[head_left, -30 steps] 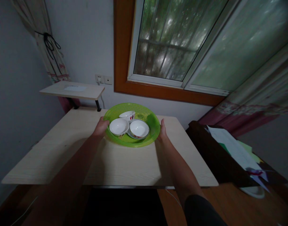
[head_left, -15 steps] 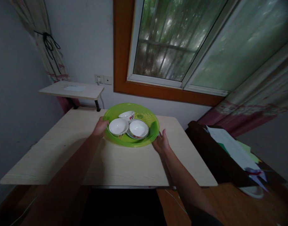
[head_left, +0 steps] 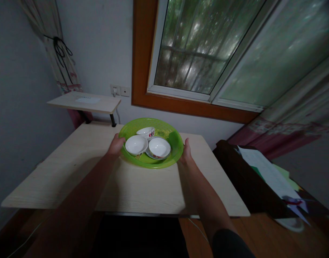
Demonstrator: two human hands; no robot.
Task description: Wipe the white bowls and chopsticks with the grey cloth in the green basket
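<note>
A round green tray (head_left: 168,133) sits on a pale wooden table (head_left: 73,161), towards its far side. My left hand (head_left: 115,146) grips the tray's left rim and my right hand (head_left: 186,153) grips its right rim, thumb up along the edge. On the tray stand three white bowls: one at the front left (head_left: 136,144), one at the front right (head_left: 159,147), and one with red marks behind them (head_left: 146,131). Thin sticks, perhaps chopsticks (head_left: 138,156), poke out under the front left bowl.
A small raised shelf (head_left: 84,101) stands at the table's far left corner below a tied curtain. A window with a brown frame (head_left: 180,104) is straight ahead. To the right a dark cabinet (head_left: 247,179) carries papers (head_left: 263,166).
My right hand slipped off the tray's right rim half a second ago, dropping below and behind it, and now grips the rim again. The left hand and the tray have hardly moved.
</note>
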